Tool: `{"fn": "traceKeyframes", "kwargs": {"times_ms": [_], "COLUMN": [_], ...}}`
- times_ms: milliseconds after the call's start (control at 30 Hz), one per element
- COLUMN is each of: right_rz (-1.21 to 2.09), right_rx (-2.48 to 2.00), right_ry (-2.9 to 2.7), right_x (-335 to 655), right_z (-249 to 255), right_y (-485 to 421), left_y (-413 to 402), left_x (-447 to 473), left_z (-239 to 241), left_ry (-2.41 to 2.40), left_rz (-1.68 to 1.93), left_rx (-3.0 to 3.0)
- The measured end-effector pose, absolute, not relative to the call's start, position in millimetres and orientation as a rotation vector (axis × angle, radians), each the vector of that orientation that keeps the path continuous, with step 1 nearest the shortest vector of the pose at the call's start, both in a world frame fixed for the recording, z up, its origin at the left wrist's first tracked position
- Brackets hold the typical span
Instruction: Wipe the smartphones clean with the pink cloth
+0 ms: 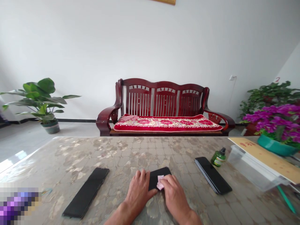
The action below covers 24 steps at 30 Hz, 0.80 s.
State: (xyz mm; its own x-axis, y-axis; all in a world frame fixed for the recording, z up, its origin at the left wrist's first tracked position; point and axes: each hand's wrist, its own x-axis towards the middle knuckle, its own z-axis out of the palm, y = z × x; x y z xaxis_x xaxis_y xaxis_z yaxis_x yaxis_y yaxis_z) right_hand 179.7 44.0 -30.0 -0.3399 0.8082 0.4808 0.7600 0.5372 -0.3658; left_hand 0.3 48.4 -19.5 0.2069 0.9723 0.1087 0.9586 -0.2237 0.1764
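Note:
Between my hands a black phone lies flat on the table, partly covered by them. My left hand grips its left end, with the thumb along the near edge and the fingers by the far edge. A small folded pink cloth or paper is pinched in my right hand and rests against the phone's surface. Farther left lies another black phone, apart from my hands. To the right is a dark glossy phone with a layered-looking edge; whether it is a stack I cannot tell.
A green bottle with a black cap stands behind the right phone. Beside it is a clear plastic box under a tan board, near a teal flower pot. A patterned cover spreads over the table. Beyond stands a wooden bench.

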Motion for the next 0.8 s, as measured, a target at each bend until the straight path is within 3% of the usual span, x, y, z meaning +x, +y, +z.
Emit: {"fn": "traceKeyframes", "kwargs": {"times_ms": [500, 800], "right_rz": [0.077, 0.007], "right_rx": [-1.282, -1.338], "right_ry": [-2.145, -1.999], "right_x": [184, 212], "right_z": [-34, -31], "right_y": [42, 60], "left_y": [44, 45], "left_x": [-3, -4], "left_z": [-18, -18], "left_ry": [1.76, 1.709], "left_rz": [-0.039, 0.077], "left_rx": [2.586, 2.615]}}
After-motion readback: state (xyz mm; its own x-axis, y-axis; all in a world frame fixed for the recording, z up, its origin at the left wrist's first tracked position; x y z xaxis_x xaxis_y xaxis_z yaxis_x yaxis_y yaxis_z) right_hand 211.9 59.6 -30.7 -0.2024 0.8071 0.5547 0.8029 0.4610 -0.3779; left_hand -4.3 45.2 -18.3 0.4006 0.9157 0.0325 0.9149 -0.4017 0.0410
